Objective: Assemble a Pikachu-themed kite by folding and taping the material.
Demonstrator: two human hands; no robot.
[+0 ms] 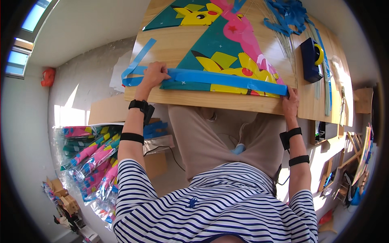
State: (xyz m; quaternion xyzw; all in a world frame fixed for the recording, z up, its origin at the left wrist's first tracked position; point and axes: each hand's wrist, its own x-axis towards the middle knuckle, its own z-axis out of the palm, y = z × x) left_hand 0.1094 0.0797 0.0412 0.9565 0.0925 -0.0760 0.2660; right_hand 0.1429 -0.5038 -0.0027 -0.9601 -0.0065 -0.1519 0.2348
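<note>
On the floor to the person's left, beside the left arm, lies a heap of clear plastic packages (91, 160), long and flat, each showing folded sheets in pink, teal, yellow and blue through the shiny wrap. They overlap one another and fan toward the lower left. Just above them, under the table edge, a stack of blue packs (156, 128) sits on a brown cardboard box (156, 164). Farther off at the lower left stand small brown cardboard boxes (65, 198), tilted and close together. No labels, signs or screens can be made out.
</note>
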